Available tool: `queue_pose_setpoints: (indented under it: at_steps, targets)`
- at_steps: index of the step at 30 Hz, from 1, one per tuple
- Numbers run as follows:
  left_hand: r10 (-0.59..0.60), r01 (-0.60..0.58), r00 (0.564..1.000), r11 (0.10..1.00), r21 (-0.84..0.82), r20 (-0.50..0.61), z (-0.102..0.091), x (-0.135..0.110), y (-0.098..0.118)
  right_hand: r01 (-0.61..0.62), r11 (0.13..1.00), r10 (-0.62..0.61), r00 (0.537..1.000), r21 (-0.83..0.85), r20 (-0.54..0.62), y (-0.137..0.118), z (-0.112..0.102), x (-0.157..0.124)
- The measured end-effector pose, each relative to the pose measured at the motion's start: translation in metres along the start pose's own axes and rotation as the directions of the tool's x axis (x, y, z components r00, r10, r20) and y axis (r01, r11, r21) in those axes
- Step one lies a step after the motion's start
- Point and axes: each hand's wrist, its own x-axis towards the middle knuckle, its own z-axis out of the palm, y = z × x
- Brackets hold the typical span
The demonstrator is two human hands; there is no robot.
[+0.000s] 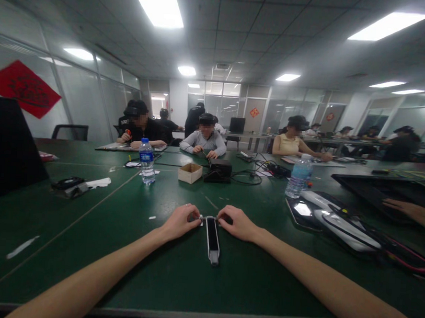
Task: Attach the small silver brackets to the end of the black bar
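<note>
A long narrow strip-like object [213, 238], black with a white border and a greyish tip, lies on the green table in front of me. Its far end is between my two hands. My left hand [182, 220] is closed in a pinch at a small whitish piece [201, 220] beside that end. On the other side, my right hand [239, 223] also pinches, with its fingertips close against the strip's far right corner. What the right fingertips hold is too small to make out.
Ahead stand a small open box [190, 173], a black block-shaped device [219, 171] with cables, and a water bottle [147, 162]. To the right are another bottle [299, 176], a tablet [302, 215], a white-and-black case [345, 229] and another person's hand [411, 209]. Co-workers sit opposite.
</note>
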Motion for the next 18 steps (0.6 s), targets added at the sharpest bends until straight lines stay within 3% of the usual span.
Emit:
queue_pose_setpoints:
  at_steps: [18]
  targets:
    - [0.027, -0.027, 1.000, 1.000, -0.012, 0.005, -0.0007, -0.0008, 0.0026, 0.004, 1.000, -0.004, 1.000, -0.007, 0.010, 0.0002, -0.0005, -0.0007]
